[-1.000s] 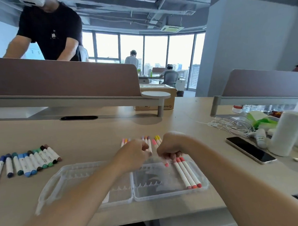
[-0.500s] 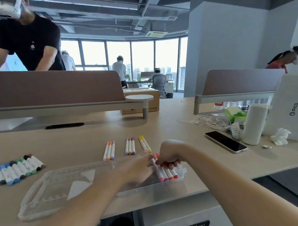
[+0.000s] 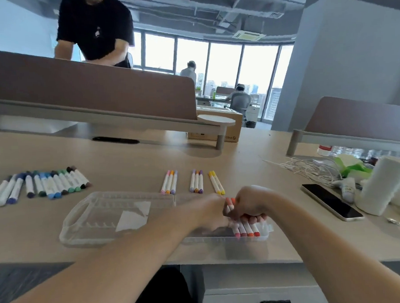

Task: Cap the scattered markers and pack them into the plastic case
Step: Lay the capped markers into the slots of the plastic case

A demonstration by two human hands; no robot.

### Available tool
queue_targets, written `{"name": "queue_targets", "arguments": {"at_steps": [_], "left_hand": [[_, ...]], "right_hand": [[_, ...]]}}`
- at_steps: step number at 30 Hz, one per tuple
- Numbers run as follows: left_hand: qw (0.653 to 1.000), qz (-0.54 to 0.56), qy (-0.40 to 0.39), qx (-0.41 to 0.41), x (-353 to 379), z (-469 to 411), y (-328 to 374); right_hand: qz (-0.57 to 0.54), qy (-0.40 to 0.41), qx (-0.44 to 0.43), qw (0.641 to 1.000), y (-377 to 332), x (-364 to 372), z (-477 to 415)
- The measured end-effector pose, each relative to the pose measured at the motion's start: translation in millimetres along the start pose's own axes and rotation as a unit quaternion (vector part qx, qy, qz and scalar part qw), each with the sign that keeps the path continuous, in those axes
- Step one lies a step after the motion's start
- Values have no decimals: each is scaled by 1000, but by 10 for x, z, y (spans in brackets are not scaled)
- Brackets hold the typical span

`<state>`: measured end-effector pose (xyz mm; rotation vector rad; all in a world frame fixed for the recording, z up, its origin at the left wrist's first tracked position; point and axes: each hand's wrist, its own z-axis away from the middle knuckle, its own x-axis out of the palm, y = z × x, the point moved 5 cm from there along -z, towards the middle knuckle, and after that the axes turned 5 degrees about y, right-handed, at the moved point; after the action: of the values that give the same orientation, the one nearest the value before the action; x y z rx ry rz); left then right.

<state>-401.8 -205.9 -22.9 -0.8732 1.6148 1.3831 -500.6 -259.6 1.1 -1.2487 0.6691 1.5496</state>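
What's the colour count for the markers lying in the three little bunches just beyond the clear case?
Pink markers: 1
Orange markers: 2
Purple markers: 3
Yellow markers: 2
Total: 8

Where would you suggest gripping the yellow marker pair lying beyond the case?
Pinch the yellow pair across the white barrels at mid-length, coming from above. They lie flat on the desk, side by side, ends pointing toward and away from the person, with bare desk either side for fingertips.
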Motion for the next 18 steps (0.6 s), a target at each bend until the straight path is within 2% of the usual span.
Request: {"name": "queue_targets", "arguments": {"at_steps": [2,6,10,14,18], "left_hand": [[1000,21,3,-3,-32,33,-60],[991,113,58,-45,-295,110,-245],[984,83,141,-70,-577,171,-568],[971,99,186,-111,-775,234,-947],[959,80,227,-153,-1006,306,-1348]], "right_hand": [[14,5,-7,1000,-29,7,11],[49,46,-22,997,-39,-18,-5],[-10,106,-35,994,-231,-107,-194],[-70,121,-76,987,-720,-102,-543],[-62,134,-94,985,-1264,-76,-850]]}}
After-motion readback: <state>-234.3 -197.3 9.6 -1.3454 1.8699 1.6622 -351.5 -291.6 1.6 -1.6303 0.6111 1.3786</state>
